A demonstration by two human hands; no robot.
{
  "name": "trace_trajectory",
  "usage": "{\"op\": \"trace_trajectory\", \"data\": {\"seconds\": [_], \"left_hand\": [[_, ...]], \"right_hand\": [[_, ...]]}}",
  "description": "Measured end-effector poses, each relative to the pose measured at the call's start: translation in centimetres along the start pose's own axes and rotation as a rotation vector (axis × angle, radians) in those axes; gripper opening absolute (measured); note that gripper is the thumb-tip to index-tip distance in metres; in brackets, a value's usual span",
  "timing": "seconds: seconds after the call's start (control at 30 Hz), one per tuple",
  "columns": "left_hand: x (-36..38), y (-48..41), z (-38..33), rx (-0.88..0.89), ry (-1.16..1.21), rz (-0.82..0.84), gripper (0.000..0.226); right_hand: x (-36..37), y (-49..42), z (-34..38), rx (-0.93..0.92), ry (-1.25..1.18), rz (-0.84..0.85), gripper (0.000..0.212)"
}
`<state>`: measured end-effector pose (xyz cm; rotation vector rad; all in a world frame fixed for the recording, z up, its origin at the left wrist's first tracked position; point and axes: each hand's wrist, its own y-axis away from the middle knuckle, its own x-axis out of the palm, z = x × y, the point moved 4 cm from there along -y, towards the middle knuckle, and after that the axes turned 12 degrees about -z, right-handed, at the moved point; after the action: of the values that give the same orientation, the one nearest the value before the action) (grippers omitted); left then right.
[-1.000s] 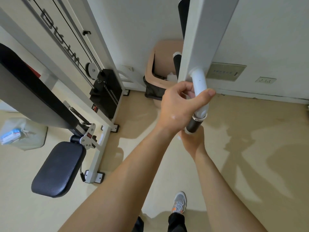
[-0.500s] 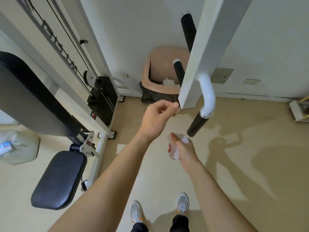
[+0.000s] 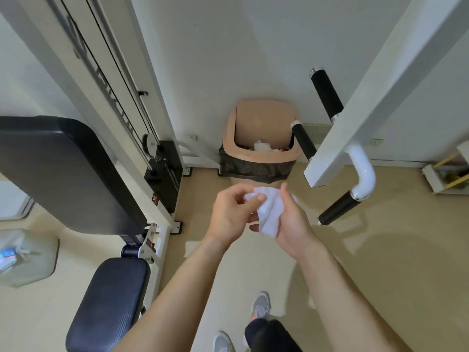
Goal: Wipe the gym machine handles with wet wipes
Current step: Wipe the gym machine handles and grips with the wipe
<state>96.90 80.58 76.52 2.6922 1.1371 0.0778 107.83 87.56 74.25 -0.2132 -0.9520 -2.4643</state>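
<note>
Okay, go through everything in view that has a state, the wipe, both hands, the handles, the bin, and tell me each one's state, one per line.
wet wipe: crumpled, held between both hands
left hand: pinching the wipe's upper edge
right hand: closed on the wipe
lower black handle: free, no hand on it
two upper black handles: free
trash bin: open, lined with a black bag, white waste inside

Single head-worn wide-angle view, looking forward and steeply down from standing height. Close over both forearms at centre frame; tan lidded waste bin (image 3: 261, 138) against the white wall ahead, beige floor (image 3: 380, 250) and grey shoes below.
</note>
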Motion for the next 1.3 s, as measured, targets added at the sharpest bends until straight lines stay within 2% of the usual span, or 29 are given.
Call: {"op": "trace_trajectory", "data": {"seconds": [0.07,0.13,0.2,0.3,0.37,0.4,0.43,0.5,0.57,0.67,0.8,0.87,0.97,1.1,1.17,1.23,1.3], "left_hand": [[-0.3,-1.5,-0.6,-0.010,0.016,-0.006,0.005],[-0.2,-3.3,-1.3,-0.018,0.000,-0.014,0.007],[0.2,-5.2,-2.2,-0.044,-0.006,-0.011,0.009],[0.7,-8.4,-3.6,-0.067,-0.022,-0.058,0.022],[0.8,-10.5,-4.7,-0.029,-0.102,-0.124,0.027],[0.8,-11.4,-5.2,-0.016,-0.148,-0.142,0.027],[0.9,-12.2,-5.6,-0.010,-0.174,-0.141,0.028],[1.1,-13.7,-6.0,-0.033,-0.163,-0.096,0.026],[1.3,-14.9,-6.3,-0.084,-0.112,-0.040,0.022],[1.7,-16.5,-6.8,-0.126,-0.069,0.043,0.016],[1.8,-19.2,-7.7,-0.075,-0.098,0.081,0.014],[1.8,-20.7,-8.4,-0.034,-0.102,0.104,0.021],[1.4,-23.3,-9.2,-0.068,-0.060,0.131,0.024],[2.6,-26.2,-9.1,-0.080,-0.099,0.141,0.024],[5.0,-26.1,-8.9,-0.023,-0.149,0.159,0.019],[8.0,-25.4,-8.5,0.050,-0.209,0.178,0.016],[10.7,-24.5,-7.8,0.104,-0.286,0.183,0.012]], "right_hand": [[0.0,-1.2,0.7,0.031,-0.029,-0.011,0.068],[-0.2,-2.6,1.5,0.059,-0.073,-0.075,0.058],[-0.6,-4.4,2.1,0.017,0.061,-0.218,0.042],[-0.3,-6.6,3.8,-0.239,0.362,-0.447,0.020],[0.7,-6.7,5.5,-0.480,0.372,-0.601,0.008],[1.4,-6.8,6.2,-0.566,0.343,-0.611,0.005],[2.5,-7.0,6.8,-0.620,0.286,-0.542,0.005],[4.4,-7.8,7.8,-0.572,0.136,-0.357,0.018],[5.1,-8.8,9.0,-0.503,0.037,-0.266,0.016],[4.6,-10.2,10.7,-0.503,0.088,-0.256,0.013],[4.1,-11.5,12.3,-0.520,0.115,-0.334,0.015],[3.9,-11.4,13.3,-0.602,0.159,-0.436,0.011],[4.8,-9.6,15.6,-0.751,0.179,-0.622,0.019],[6.8,-5.4,21.8,-1.101,0.204,-0.862,0.016],[6.6,-4.3,25.1,-1.221,0.345,-1.068,0.016],[5.6,-4.3,28.0,-1.190,0.563,-1.300,0.020],[3.7,-5.1,30.0,-1.003,0.806,-1.502,0.025]]}}
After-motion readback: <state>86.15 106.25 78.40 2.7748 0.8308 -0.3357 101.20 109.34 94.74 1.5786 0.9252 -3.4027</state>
